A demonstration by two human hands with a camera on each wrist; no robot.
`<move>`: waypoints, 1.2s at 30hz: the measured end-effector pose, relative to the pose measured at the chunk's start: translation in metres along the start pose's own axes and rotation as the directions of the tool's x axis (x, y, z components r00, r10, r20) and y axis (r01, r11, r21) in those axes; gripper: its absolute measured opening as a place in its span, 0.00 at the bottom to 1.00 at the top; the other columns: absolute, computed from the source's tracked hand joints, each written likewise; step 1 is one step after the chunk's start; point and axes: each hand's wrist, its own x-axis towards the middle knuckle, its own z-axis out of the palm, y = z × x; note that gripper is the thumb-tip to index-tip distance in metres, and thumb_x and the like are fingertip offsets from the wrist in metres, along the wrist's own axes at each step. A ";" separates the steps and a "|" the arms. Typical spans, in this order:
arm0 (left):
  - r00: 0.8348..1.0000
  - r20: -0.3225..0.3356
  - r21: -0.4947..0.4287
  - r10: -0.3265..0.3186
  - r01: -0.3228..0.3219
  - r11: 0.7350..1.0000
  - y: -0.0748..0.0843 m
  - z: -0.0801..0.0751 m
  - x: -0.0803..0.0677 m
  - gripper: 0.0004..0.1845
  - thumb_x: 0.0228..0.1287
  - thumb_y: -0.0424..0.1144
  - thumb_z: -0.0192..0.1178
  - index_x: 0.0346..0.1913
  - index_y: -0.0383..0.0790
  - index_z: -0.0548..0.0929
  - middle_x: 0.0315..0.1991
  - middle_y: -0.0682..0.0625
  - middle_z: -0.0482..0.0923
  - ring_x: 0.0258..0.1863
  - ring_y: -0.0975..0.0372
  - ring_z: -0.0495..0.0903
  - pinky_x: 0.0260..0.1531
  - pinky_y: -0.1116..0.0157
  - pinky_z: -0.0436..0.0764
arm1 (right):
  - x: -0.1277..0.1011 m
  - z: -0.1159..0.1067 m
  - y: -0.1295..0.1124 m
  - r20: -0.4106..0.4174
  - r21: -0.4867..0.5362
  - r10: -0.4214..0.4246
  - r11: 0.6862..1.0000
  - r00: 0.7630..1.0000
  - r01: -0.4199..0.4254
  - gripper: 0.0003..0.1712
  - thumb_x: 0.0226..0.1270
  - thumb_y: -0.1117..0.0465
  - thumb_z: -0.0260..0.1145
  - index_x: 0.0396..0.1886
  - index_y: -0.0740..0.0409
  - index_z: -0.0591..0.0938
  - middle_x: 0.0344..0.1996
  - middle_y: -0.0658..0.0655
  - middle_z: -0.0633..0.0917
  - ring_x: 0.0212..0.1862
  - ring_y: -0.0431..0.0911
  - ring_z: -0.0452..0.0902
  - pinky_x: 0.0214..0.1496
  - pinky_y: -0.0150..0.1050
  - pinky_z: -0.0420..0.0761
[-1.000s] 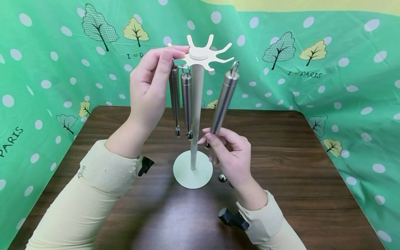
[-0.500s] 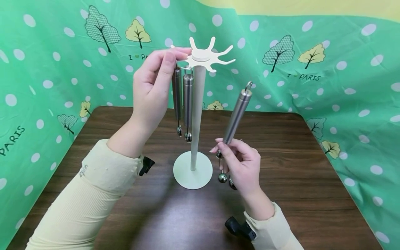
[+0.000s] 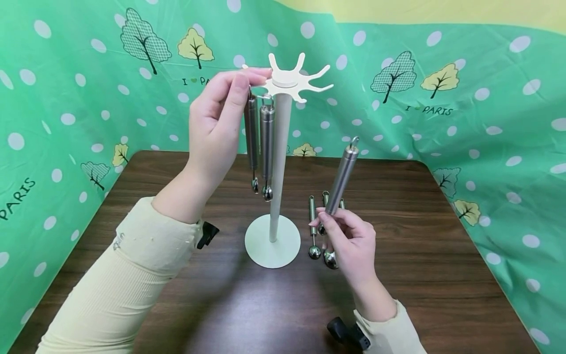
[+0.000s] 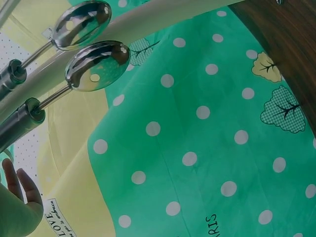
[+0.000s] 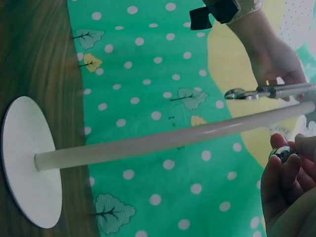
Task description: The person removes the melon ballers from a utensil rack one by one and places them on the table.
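Note:
My left hand (image 3: 216, 118) pinches one arm of the white hanging stand (image 3: 278, 162) at its top, thumb below and forefinger above. Two steel melon ballers hang beside the pole; the nearer melon baller (image 3: 267, 142) and the other melon baller (image 3: 250, 137) point bowl-down. Their oval bowls show large in the left wrist view, one bowl (image 4: 98, 66) in front. To the right of the stand, my right hand (image 3: 353, 241) holds another melon baller (image 3: 341, 182) near its bowl end, handle tilted up and ring on top. Its bowl (image 5: 280, 153) peeks between the fingers in the right wrist view.
Several more steel scoops, such as the leftmost scoop (image 3: 313, 221), lie on the dark wooden table (image 3: 199, 295) behind and beneath the right hand. The stand's round base (image 3: 272, 253) rests left of them. Green dotted cloth (image 3: 150, 113) surrounds the table.
My right hand has moved down and right with its melon baller, away from the stand's top, uncovering scoops on the table. The left hand stays at the stand's arm.

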 end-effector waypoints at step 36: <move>0.997 0.022 0.031 0.080 -0.081 0.996 -0.007 -0.002 0.002 0.14 0.75 0.28 0.45 0.43 0.21 0.80 0.48 0.35 0.85 0.55 0.56 0.82 0.63 0.56 0.75 | -0.032 -0.018 0.030 -0.105 -0.165 0.151 0.972 0.983 -0.167 0.13 0.66 0.76 0.62 0.34 0.56 0.88 0.22 0.39 0.86 0.11 0.33 0.65 0.11 0.29 0.66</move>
